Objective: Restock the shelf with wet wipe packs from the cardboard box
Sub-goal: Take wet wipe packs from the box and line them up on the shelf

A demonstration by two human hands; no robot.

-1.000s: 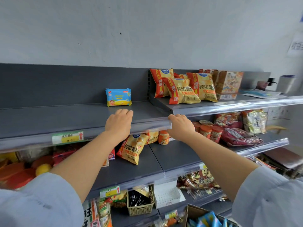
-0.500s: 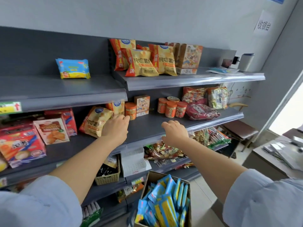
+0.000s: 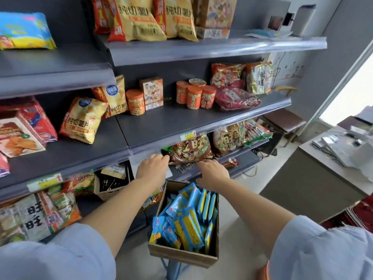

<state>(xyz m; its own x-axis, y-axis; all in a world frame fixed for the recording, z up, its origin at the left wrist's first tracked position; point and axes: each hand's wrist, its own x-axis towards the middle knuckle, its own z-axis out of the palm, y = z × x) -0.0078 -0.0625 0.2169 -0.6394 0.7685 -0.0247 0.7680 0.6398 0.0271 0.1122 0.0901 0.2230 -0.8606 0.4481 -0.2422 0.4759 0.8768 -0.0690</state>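
Cardboard box (image 3: pixel 182 254) stands open directly below and toward the viewer from both hands, raised on what appears to be a stool. It is filled with blue-and-yellow wet wipe packs (image 3: pixel 188 223), most standing on edge, long axes running roughly front to back.

Right hand (image 3: pixel 213 174): palm down over the box's far rim, fingers loosely extended and slightly apart, holding nothing. It is the nearer hand to the packs.

Left hand (image 3: pixel 153 167): just beyond the box's far left corner, fingers lightly curled, empty, close to a shelf edge; contact cannot be confirmed.

Judgement: the pick requires a downward reach, drawing back slightly.

Beyond, one wet wipe pack (image 3: pixel 24 31) lies alone on the grey upper shelf (image 3: pixel 54 71), upper left, with open space beside it. Snack bags occupy the neighbouring shelves.
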